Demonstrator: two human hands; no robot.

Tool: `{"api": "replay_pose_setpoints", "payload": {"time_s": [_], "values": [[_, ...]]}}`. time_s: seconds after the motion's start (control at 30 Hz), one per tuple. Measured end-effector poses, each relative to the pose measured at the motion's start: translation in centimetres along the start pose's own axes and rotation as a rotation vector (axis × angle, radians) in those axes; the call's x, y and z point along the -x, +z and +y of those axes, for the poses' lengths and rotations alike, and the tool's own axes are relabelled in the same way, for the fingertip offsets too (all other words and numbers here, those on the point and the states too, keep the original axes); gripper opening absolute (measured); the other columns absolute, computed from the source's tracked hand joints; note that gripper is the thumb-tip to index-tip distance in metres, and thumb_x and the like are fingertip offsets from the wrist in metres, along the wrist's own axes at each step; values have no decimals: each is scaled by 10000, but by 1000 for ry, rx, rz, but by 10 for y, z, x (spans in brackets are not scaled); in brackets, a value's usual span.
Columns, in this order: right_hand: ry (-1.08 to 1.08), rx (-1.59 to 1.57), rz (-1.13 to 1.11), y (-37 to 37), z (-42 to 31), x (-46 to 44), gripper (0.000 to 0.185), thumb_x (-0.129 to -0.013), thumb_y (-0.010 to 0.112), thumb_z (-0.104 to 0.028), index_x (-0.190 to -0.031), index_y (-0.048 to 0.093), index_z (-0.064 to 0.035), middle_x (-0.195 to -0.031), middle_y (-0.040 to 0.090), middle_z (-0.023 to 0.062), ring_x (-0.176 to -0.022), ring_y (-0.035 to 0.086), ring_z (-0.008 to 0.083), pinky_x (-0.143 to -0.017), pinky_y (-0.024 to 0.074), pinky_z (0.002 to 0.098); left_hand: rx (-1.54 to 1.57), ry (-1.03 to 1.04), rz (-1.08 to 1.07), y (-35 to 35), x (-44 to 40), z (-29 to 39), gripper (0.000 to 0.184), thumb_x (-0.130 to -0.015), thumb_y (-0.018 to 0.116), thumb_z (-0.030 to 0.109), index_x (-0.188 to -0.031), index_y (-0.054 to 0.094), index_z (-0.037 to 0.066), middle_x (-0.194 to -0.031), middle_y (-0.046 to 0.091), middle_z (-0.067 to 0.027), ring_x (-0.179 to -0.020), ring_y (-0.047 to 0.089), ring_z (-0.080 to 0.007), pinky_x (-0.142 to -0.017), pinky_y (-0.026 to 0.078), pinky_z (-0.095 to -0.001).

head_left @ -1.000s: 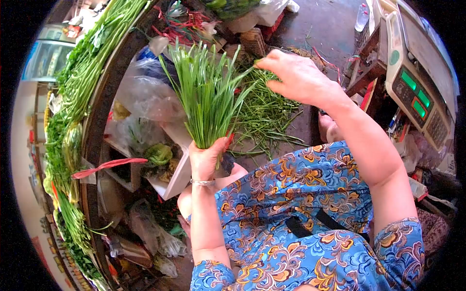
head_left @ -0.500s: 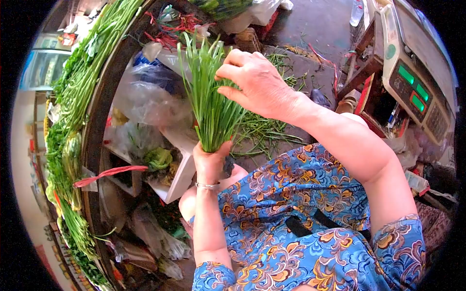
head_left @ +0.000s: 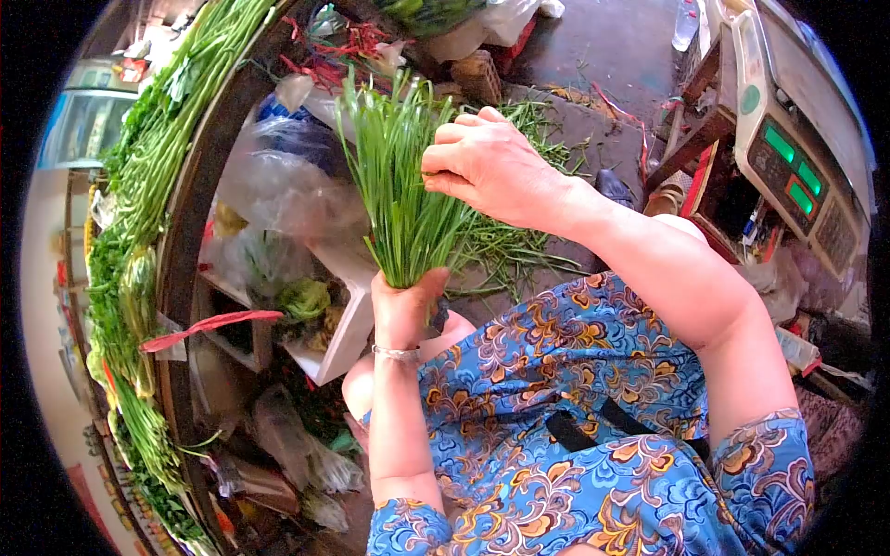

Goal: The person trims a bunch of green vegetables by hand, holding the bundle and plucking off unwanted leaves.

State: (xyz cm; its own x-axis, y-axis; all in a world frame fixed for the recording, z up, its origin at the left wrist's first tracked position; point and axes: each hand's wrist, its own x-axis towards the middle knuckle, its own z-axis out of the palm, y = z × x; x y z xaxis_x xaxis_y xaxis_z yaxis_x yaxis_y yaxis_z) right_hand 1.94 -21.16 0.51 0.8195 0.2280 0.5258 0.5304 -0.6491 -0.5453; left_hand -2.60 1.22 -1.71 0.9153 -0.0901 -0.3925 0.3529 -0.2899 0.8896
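Observation:
A bundle of long green leafy stalks stands fanned out, its lower end wrapped by the fingers of my left hand. My right hand is at the right side of the bundle's upper part, thumb and fingers pinched together against the leaves. Whether a single leaf is between those fingertips is too small to tell. Behind and below the right hand, loose green trimmings lie scattered on the ground.
At the right is a scale with green lit digits. Greens lie along a shelf at the left, with a red strip at its edge. Plastic bags and a white box sit beyond my left hand.
My right hand has moved left and down from beyond the leaf tips to the bundle, and its fingers have closed. The bundle has shifted slightly right, still in my left hand.

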Motion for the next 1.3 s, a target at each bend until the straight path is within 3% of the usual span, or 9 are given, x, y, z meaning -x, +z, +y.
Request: {"api": "replay_pose_setpoints", "payload": {"time_s": [0.3, 0.37, 0.5, 0.57, 0.73, 0.8, 0.9, 1.07, 1.3], "values": [[-184, -59, 99, -8, -9, 0, 126, -816, 660, -244, -819, 632, -121, -830, 587, 54, -887, 568, 261, -794, 411, 414, -12, 17, 33, 3, -2, 1, 121, -757, 740, 14, -838, 653, 37, -661, 619, -1, -503, 525, -81, -446, 408, -231], [-190, 9, -61, -4, -8, 3, 132, -813, 655, -250, -812, 636, -119, -810, 587, 64, -847, 578, 277, -757, 437, 412, 102, 32, 1, 1, -6, -7, 134, -760, 740, 10, -859, 652, 35, -662, 619, -4, -500, 530, -85, -438, 413, -229], [-57, -434, -327, -6, -12, 8, 173, -813, 633, -209, -815, 629, -36, -763, 612, 150, -770, 624, 353, -675, 489, 450, 143, 18, -5, 0, -4, -1, 134, -764, 740, 15, -863, 653, 35, -661, 620, -7, -499, 535, -86, -433, 418, -225], [20, -536, -228, -4, -10, 7, 174, -808, 642, -199, -818, 628, -25, -766, 619, 159, -764, 628, 355, -671, 494, 436, 106, 7, 7, -2, -4, -3, 130, -767, 742, 18, -860, 653, 34, -662, 622, -12, -497, 536, -86, -432, 422, -226], [93, -458, 26, -6, -5, 2, 147, -810, 657, -164, -870, 650, -30, -766, 620, 152, -737, 635, 289, -674, 500, 372, 68, -1, -15, -2, -4, -4, 145, -764, 750, 25, -867, 649, 37, -657, 615, -10, -487, 527, -84, -431, 413, -224], [63, -659, -38, -3, -10, 4, 95, -853, 643, -100, -901, 640, -18, -784, 625, 31, -693, 587, 118, -633, 476, 268, 70, -8, -26, -1, -4, -4, 145, -766, 747, 28, -867, 644, 38, -654, 612, -11, -488, 529, -85, -433, 411, -223], [296, -1120, -203, 5, -16, 4, 101, -872, 616, -102, -917, 645, -17, -866, 665, 20, -714, 598, 83, -631, 477, 239, 111, 18, -68, 1, -6, -10, 140, -768, 744, 39, -863, 640, 38, -653, 610, -14, -484, 530, -88, -434, 410, -226], [570, -1553, -236, -2, -14, 0, 132, -917, 560, -182, -911, 591, -54, -926, 695, 93, -787, 687, 160, -600, 502, 246, 66, 43, -78, 3, -4, -7, 138, -769, 743, 49, -860, 639, 36, -648, 608, -18, -474, 525, -91, -430, 409, -232], [562, -1262, -232, 3, -10, 1, 129, -933, 587, -180, -911, 599, -54, -849, 671, 57, -724, 660, 139, -620, 501, 243, 92, -11, -33, 6, 1, 1, 79, -768, 719, 18, -790, 644, 34, -629, 607, -19, -465, 520, -90, -426, 401, -234]]}}
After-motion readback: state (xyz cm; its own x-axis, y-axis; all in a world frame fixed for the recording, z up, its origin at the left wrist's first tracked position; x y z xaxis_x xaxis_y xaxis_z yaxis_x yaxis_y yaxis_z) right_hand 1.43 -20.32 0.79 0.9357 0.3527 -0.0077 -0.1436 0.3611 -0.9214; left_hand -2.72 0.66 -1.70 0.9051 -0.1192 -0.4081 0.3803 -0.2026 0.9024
